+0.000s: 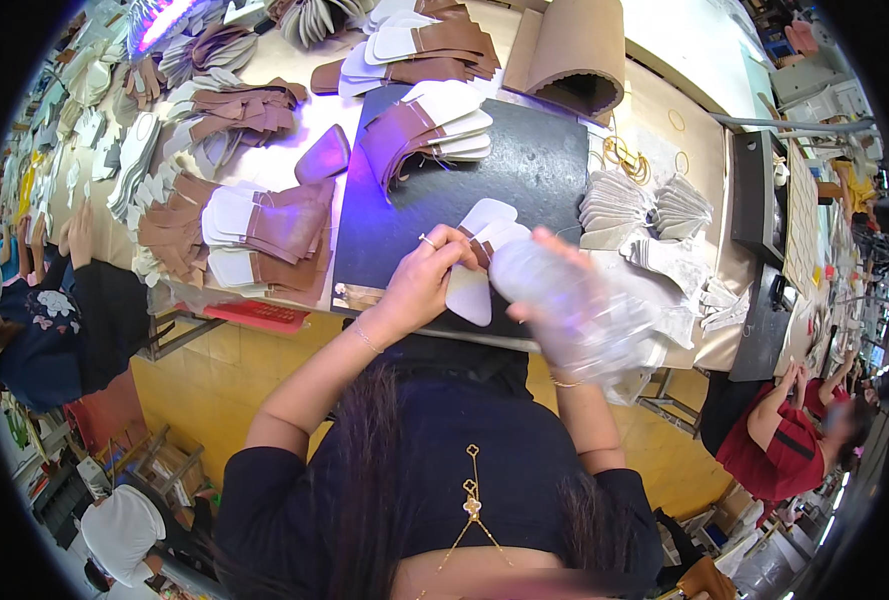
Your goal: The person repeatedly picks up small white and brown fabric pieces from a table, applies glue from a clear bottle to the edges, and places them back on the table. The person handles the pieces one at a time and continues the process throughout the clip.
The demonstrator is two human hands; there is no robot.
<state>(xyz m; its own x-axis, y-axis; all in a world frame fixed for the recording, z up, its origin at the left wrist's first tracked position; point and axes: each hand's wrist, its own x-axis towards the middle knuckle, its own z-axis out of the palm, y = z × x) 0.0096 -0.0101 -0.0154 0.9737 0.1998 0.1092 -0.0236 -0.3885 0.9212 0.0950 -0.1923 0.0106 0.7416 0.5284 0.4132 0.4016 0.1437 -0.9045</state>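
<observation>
The left hand [429, 272] pinches white-and-brown pieces [490, 212] at the near edge of the black mat [554, 150]; the right hand [569, 290] is blurred, its grip on the pale bundle [619, 325] unclear; a loose pinch could let the pieces slip off that edge; they look flat, thin, round-ended

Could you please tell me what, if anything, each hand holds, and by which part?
The left hand seems to pinch white-and-brown pieces near their brown ends. The right hand is motion-blurred, so its hold cannot be told.
</observation>
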